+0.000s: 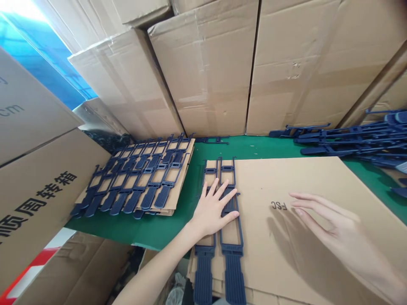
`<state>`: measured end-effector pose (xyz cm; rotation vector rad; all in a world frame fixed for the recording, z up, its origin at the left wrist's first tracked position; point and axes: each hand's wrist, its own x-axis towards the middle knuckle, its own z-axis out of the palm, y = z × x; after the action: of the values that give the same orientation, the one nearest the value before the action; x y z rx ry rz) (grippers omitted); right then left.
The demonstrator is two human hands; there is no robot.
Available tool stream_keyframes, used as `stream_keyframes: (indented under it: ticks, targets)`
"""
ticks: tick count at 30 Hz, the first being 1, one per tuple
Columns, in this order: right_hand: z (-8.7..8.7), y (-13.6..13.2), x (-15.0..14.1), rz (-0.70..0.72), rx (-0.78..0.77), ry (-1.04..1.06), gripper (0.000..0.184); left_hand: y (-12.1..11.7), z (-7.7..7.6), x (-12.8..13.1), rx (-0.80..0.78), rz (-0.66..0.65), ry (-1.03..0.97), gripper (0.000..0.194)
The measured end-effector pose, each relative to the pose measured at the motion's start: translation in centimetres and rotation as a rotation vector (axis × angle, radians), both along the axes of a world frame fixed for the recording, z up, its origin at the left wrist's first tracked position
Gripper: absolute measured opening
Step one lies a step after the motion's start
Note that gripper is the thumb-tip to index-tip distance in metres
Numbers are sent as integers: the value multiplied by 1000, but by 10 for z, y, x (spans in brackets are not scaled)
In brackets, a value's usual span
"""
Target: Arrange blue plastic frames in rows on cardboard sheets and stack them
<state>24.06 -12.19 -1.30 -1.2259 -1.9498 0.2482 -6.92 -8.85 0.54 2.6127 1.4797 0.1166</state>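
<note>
Navy plastic frames (235, 277) lie in two columns along the left side of a cardboard sheet (302, 178). The left hand (213, 209) rests palm down on them, fingers spread, gripping nothing, probably to keep them lined up. The right hand (330, 231), fingers loosely extended, hovers over the sheet, holding nothing. Ribbed frame ends reach past the sheet's near edge; the wide cardboard rightward gives room to move. Green surface (189, 199) separates a frame-covered stack (174, 192) at left; boxes (203, 67) wall off the back.
</note>
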Motion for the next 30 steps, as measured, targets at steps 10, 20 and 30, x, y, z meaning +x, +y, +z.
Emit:
stream_keyframes:
  ticks: [10, 20, 30]
  targets:
    - [2, 12, 4, 82, 41, -127, 17, 0, -1, -5, -5, -5, 54, 66]
    - [38, 198, -88, 216, -203, -428, 21, -1, 0, -5, -25, -9, 23, 70]
    - [-3, 307, -167, -16, -247, -440, 35, -3, 8, -2, -72, 33, -25, 73]
